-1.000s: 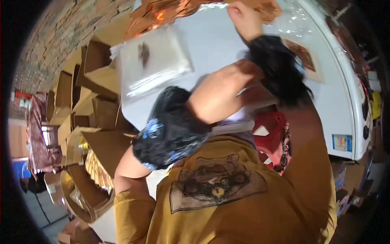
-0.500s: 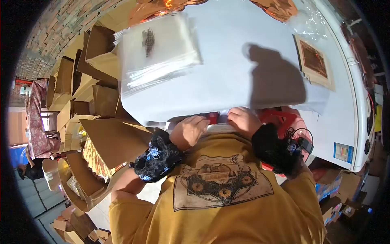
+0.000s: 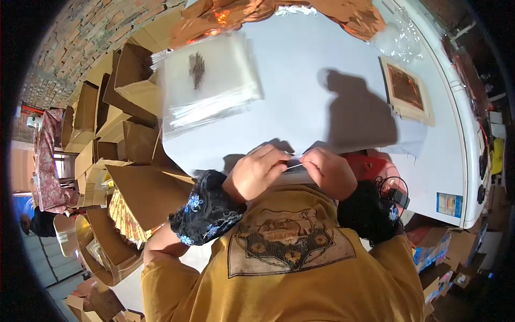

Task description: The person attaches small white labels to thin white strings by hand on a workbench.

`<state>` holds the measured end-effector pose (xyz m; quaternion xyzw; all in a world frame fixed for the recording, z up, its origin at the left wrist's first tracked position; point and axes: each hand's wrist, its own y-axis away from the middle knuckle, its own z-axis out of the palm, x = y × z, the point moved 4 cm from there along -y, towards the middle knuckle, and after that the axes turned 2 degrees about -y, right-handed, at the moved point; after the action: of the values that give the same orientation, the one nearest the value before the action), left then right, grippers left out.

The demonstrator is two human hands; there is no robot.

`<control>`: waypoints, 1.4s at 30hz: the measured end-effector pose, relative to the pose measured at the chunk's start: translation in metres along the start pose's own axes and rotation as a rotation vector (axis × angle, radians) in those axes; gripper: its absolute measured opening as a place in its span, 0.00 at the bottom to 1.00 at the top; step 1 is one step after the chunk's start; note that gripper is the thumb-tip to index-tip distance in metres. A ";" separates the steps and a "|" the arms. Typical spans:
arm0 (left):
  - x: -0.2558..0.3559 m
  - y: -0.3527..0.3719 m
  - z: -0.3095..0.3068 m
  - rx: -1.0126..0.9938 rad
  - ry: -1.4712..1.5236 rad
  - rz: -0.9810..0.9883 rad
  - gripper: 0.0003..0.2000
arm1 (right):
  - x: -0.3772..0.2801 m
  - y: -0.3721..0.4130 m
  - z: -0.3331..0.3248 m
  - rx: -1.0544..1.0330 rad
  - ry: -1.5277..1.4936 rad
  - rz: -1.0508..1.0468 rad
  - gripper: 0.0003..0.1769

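Note:
At the near edge of the white table (image 3: 289, 107), my left hand (image 3: 260, 167) and my right hand (image 3: 328, 170) are close together, fingers pinched. Between their fingertips runs the pale edge of a thin white-edged sheet (image 3: 294, 166). Its lower part lies against the yellow shirt, and I cannot make out whether it is a bag. Beyond my left hand lies a stack of clear plastic bags (image 3: 225, 75) with a dark patch on top. Black sleeve covers with blue flowers wrap both forearms.
Open cardboard boxes (image 3: 153, 188) crowd the left side, one holding gold-patterned folded pieces (image 3: 124, 212). A framed copper-coloured panel (image 3: 406, 88) rests at the table's right. Crumpled copper foil (image 3: 268, 17) lines the far edge. A red stool (image 3: 370, 167) and black cable (image 3: 397, 196) are near my right arm.
Both hands have risen from below the table edge and come closer together. The pale edge now shows between their fingertips. The view has shifted slightly.

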<state>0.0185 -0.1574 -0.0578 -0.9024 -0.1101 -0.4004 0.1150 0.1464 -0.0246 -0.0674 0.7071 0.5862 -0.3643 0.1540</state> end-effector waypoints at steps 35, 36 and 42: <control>-0.038 0.025 0.049 -0.260 -0.451 0.178 0.14 | 0.003 -0.007 0.011 -0.051 0.317 -0.219 0.05; -0.041 0.028 0.058 -0.155 -0.572 0.294 0.12 | 0.003 -0.007 0.012 -0.054 0.333 -0.226 0.05; -0.062 0.027 0.082 -0.282 -0.880 0.155 0.08 | 0.003 -0.003 0.016 -0.006 0.301 -0.249 0.05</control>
<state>0.0427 -0.1653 -0.1606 -0.9988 -0.0252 0.0189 -0.0366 0.1386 -0.0317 -0.0795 0.6752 0.6866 -0.2688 0.0203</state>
